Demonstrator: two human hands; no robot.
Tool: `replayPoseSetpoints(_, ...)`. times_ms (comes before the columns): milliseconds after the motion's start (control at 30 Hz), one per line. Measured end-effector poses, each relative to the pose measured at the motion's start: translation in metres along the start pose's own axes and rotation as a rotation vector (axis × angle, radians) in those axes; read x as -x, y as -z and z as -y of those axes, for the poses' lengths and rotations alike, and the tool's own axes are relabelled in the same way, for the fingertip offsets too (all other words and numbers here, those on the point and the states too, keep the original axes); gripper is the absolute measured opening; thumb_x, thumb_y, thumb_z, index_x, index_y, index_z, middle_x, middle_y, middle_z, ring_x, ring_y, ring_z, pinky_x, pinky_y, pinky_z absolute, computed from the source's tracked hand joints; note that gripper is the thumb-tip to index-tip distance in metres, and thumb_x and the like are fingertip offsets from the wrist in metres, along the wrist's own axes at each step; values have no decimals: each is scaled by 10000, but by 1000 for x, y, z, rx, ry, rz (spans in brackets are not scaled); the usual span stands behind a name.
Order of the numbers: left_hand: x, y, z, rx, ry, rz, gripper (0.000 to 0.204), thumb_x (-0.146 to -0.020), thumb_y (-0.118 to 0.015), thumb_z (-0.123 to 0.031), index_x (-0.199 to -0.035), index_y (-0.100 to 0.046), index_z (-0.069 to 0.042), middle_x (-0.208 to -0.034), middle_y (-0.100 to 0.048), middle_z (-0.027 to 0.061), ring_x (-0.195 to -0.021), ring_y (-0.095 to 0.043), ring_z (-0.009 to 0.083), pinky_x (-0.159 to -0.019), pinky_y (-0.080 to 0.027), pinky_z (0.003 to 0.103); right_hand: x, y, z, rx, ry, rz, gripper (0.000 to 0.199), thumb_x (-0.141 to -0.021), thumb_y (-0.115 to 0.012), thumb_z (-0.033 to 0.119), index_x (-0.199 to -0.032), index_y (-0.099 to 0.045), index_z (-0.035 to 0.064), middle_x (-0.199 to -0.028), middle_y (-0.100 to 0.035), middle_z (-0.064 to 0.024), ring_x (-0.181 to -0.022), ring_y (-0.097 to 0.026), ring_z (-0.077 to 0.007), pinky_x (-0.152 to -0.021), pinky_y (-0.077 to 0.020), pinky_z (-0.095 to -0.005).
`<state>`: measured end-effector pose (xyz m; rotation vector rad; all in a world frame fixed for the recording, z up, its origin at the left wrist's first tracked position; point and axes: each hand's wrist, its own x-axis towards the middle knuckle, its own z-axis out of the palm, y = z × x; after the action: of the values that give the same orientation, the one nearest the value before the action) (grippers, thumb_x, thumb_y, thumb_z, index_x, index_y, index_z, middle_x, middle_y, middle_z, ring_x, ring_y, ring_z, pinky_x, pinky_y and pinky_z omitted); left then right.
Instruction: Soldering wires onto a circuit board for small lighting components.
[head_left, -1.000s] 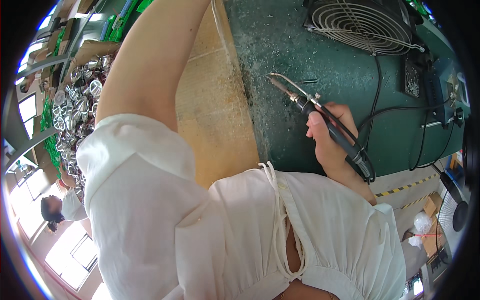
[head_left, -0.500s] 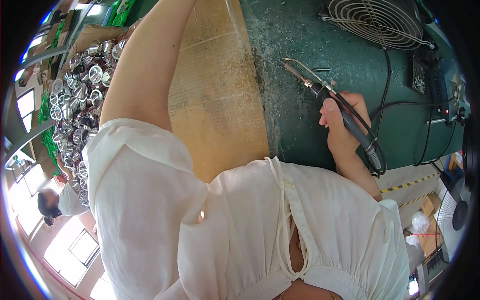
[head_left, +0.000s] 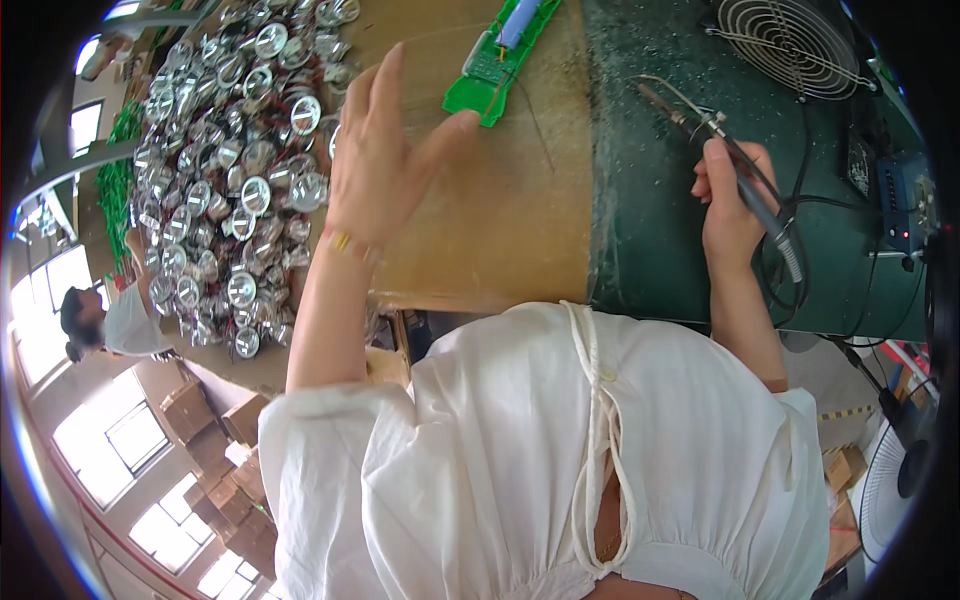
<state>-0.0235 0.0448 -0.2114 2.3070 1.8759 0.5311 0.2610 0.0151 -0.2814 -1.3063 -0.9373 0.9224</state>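
Observation:
My right hand (head_left: 728,205) grips a soldering iron (head_left: 735,175) over the dark green bench top (head_left: 650,200), its tip pointing up and left. My left hand (head_left: 385,165) hovers with fingers spread above the wooden board (head_left: 510,210). Its thumb tip touches or nearly touches the lower end of a long green circuit board (head_left: 490,65) that carries a blue cylindrical cell (head_left: 518,20). To the left of that hand spreads a heap of shiny round metal parts (head_left: 225,170).
A wire-guarded fan (head_left: 790,45) stands at the back right, and a soldering station box (head_left: 900,200) with cables sits at the right edge. Another person (head_left: 105,320) is far off at the left, near stacked cardboard boxes (head_left: 215,440). A floor fan (head_left: 895,480) shows low right.
The view has swung down and back, so my left hand, hidden before, now shows open by the green circuit board. My right hand still holds the soldering iron.

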Motion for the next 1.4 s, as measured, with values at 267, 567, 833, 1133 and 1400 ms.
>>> replayPoseSetpoints(267,82,53,-3,-713,-240,40,454,-760,-597,-137,-1204,-517,-85,-1102,-576,73,-1051,-535,218,-823,-415,406,1,-3,-3,-81,9,30,193,-805,-671,176,-812,-548,28,-640,-573,-41,-502,-501,-66,-463,-376,-180)
replayPoseSetpoints(567,137,69,-67,400,-215,82,256,-712,-696,-123,-938,-622,-28,-858,-617,100,-716,-600,245,-617,-470,333,0,2,-9,-97,36,21,192,-802,-676,184,-800,-558,32,-646,-581,-42,-495,-503,-64,-462,-372,-176)
replayPoseSetpoints(833,223,-36,-29,793,320,456,313,-868,-571,-227,-1123,-589,-47,-1008,-600,120,-900,-602,189,-789,-477,284,0,5,-8,-80,62,79,161,-815,-660,162,-811,-547,48,-647,-576,-27,-499,-496,-59,-466,-360,-173)
replayPoseSetpoints(1133,180,-63,-83,761,-49,389,64,-719,-626,-32,-776,-606,-12,-764,-584,110,-701,-592,255,-611,-485,331,2,5,-8,-145,79,110,183,-809,-668,175,-764,-542,51,-626,-569,-23,-485,-496,-56,-440,-366,-180)
replayPoseSetpoints(1400,164,-102,-111,506,-270,712,202,-809,-576,-250,-884,-624,-68,-870,-588,115,-793,-614,289,-698,-501,368,-1,4,-14,-134,122,107,207,-801,-673,195,-739,-540,49,-605,-567,-17,-472,-495,-53,-451,-389,-188)
